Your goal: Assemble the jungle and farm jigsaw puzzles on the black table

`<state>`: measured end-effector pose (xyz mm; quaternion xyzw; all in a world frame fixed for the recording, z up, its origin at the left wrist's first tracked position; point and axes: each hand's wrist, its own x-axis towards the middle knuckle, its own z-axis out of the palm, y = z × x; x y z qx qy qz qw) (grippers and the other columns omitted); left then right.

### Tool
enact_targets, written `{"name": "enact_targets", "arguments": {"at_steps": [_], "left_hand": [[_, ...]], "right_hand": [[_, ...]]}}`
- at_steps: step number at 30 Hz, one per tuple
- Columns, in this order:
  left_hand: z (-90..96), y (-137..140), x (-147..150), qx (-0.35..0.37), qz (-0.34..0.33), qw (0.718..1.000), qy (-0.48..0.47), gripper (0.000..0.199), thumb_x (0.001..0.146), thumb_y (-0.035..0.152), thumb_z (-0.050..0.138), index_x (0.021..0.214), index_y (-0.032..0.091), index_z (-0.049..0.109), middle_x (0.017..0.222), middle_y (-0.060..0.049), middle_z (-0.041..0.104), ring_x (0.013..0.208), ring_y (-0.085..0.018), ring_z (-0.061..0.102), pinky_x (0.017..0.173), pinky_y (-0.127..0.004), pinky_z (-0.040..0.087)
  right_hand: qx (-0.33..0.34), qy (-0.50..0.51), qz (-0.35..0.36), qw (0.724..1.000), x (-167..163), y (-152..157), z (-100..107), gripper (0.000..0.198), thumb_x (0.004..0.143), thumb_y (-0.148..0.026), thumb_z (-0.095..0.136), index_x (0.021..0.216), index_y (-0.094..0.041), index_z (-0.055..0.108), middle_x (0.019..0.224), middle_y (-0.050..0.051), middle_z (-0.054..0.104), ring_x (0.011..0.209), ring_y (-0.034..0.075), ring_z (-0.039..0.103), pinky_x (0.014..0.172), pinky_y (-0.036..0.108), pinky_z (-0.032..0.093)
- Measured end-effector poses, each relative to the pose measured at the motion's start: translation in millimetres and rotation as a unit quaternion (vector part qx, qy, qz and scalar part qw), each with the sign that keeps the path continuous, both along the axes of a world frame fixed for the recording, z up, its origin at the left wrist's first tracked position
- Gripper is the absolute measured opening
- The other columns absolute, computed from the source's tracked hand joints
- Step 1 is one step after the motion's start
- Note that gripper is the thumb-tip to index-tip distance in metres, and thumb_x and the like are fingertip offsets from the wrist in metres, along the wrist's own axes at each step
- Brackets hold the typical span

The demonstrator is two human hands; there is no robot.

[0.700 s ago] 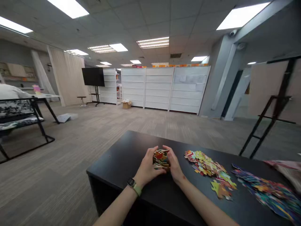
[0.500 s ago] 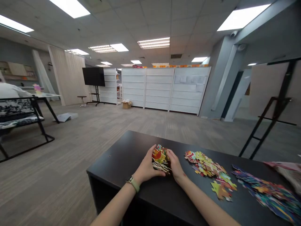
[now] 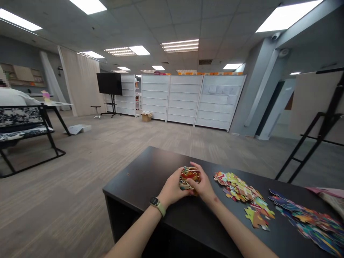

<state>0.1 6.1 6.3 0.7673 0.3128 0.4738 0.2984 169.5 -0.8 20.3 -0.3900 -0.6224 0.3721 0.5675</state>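
Note:
A stack of colourful jigsaw puzzle pieces is held between my two hands above the dark table. My left hand wraps the stack from the left, its thumb along the near side; a watch with a green strap is on that wrist. On the right side my right hand closes around the same pieces, thumb across the front. Part of the stack is hidden by the fingers. To the right lies a loose pile of yellow and red puzzle pieces.
Farther right, a spread of blue and purple puzzle pieces lies near a cloth at the table's edge. A black easel stands beyond. At far left a person sits in a patterned chair. White shelving panels line the back.
My hands have closed in more tightly around the puzzle pieces, and the right thumb has come across their front. The stack has turned in my grip. The whole view has shifted slightly.

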Motion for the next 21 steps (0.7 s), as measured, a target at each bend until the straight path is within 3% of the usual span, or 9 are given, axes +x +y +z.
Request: {"name": "enact_targets", "arguments": {"at_steps": [3,7,9,13,17,21], "left_hand": [[-7.4,2.4,-0.1,-0.027,-0.010,1.000,0.003,0.115,0.055,0.031,0.094,0.151,0.025,0.031,0.137,-0.012,0.058,0.123,-0.031,0.058,0.106,-0.045,0.044],[-13.8,7.0,-2.3,-0.050,-0.012,0.999,-0.001,0.135,0.050,0.037,0.096,0.158,0.022,0.015,0.140,-0.015,0.054,0.128,-0.032,0.053,0.110,-0.047,0.040],[-11.3,6.6,-3.2,-0.048,-0.017,0.999,-0.003,0.130,0.049,0.038,0.096,0.155,0.022,0.023,0.136,-0.014,0.056,0.125,-0.032,0.055,0.109,-0.046,0.042],[-1.3,1.0,-2.9,-0.030,-0.020,0.999,0.022,0.084,0.053,0.041,0.094,0.125,0.022,0.057,0.118,-0.008,0.065,0.107,-0.028,0.063,0.097,-0.040,0.049],[-0.8,-1.4,-1.8,-0.018,-0.017,0.999,0.043,0.073,0.055,0.045,0.093,0.115,0.021,0.060,0.112,-0.006,0.063,0.102,-0.026,0.063,0.095,-0.038,0.050],[-7.9,1.4,-2.3,0.013,0.026,0.999,0.020,0.101,0.049,0.047,0.094,0.135,0.019,0.049,0.137,-0.015,0.045,0.128,-0.033,0.048,0.110,-0.047,0.040]], "right_hand": [[-0.010,-0.042,-0.023,0.999,-3.6,-0.5,-1.2,0.047,0.075,-0.042,0.078,0.115,-0.023,0.062,0.103,0.006,0.073,0.091,0.025,0.070,0.085,0.039,0.055],[-0.051,0.089,-0.020,0.995,-7.0,0.5,-4.1,0.034,0.076,-0.045,0.078,0.096,-0.022,0.064,0.090,0.004,0.075,0.083,0.024,0.071,0.079,0.038,0.056],[-0.089,0.185,-0.015,0.979,-4.2,3.9,-4.7,0.035,0.075,-0.047,0.079,0.097,-0.023,0.065,0.092,0.005,0.075,0.084,0.025,0.071,0.078,0.040,0.056],[-0.115,0.282,-0.046,0.951,12.5,15.7,-4.3,0.041,0.068,-0.045,0.083,0.100,-0.026,0.065,0.092,0.003,0.075,0.087,0.026,0.071,0.077,0.041,0.057],[-0.052,0.172,-0.080,0.980,22.7,16.7,-6.7,0.041,0.071,-0.049,0.079,0.102,-0.026,0.068,0.099,0.003,0.075,0.099,0.026,0.068,0.090,0.040,0.052],[-0.131,0.086,0.076,0.985,6.9,5.7,-12.7,0.050,0.086,-0.068,0.054,0.096,-0.022,0.070,0.096,0.006,0.075,0.100,0.028,0.068,0.093,0.042,0.050]]}}
